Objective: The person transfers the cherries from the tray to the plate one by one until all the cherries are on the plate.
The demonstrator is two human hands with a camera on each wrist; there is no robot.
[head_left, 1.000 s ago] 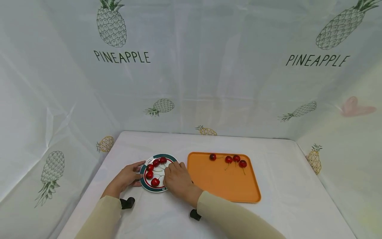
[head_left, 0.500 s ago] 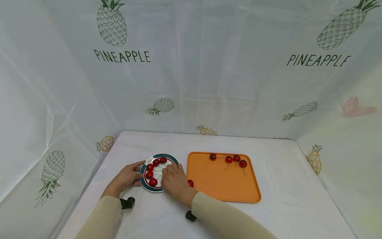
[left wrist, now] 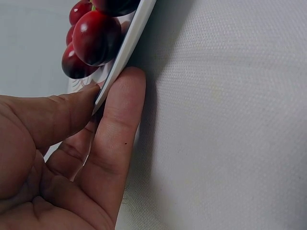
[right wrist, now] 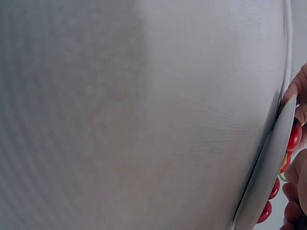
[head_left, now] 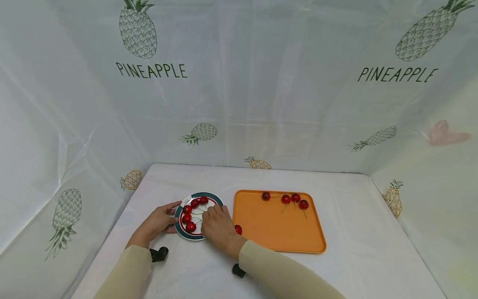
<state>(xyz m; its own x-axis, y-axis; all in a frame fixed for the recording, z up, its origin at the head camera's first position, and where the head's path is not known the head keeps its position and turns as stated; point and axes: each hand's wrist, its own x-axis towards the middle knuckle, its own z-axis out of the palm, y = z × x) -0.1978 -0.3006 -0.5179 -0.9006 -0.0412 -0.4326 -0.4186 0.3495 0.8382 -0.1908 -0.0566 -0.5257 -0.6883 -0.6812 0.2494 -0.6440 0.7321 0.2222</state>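
Observation:
In the head view, my left hand (head_left: 158, 220) grips the left rim of a small round plate (head_left: 179, 232) with a green border. The left wrist view shows the thumb (left wrist: 62, 115) on the upper side and fingers beneath. Several red cherries (head_left: 188, 209) lie in an arc along the plate's left side. My right hand (head_left: 220, 228) is over the plate's right part, fingers curled. Its fingertips are hidden in the head view. In the right wrist view they pinch a green stem near the cherries (right wrist: 295, 136); the nearest cherry in the head view is the front one (head_left: 191, 227).
An orange rectangular tray (head_left: 276, 232) lies right of the plate. Several cherries (head_left: 286, 199) with stems sit along its far edge, and one cherry (head_left: 238, 229) is at its left edge beside the right wrist. White cloth (head_left: 358, 232) covers the table.
My right hand has shifted slightly left, and the front cherry on the plate moved left with it. The cherry at the tray's left edge came into fuller view. My left hand stays on the rim.

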